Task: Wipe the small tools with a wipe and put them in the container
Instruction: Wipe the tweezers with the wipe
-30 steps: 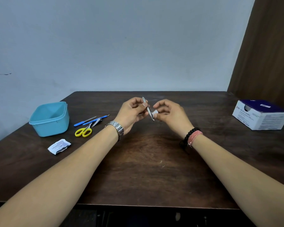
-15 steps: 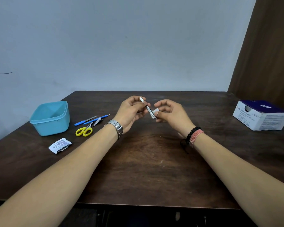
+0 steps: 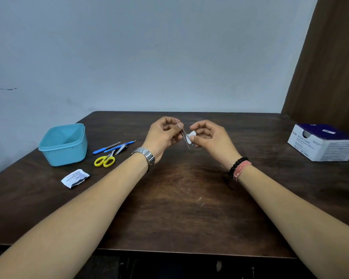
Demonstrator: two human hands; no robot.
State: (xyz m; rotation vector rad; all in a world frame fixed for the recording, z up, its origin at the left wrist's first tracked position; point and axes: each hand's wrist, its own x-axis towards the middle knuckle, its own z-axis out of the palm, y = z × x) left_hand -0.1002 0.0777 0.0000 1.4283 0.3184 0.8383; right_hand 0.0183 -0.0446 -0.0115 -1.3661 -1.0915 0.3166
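Observation:
My left hand point(image 3: 163, 135) pinches a thin metal tool, apparently tweezers point(image 3: 184, 135), near its upper end above the middle of the table. My right hand point(image 3: 208, 137) holds a small white wipe point(image 3: 190, 136) folded around the tool's lower part. A light-blue container point(image 3: 64, 144) stands open at the left. Beside it lie yellow-handled scissors point(image 3: 105, 160), a blue-handled file point(image 3: 106, 148), a nail clipper point(image 3: 121, 149) and another blue-handled tool point(image 3: 127, 143).
A torn white wipe sachet point(image 3: 75, 177) lies in front of the container. A white and purple box of swabs point(image 3: 323, 143) sits at the right edge of the dark wooden table point(image 3: 179, 208). A wall stands behind.
The tool has turned from a slant to nearly upright. My right hand with the wipe has slid down toward the tool's lower tip.

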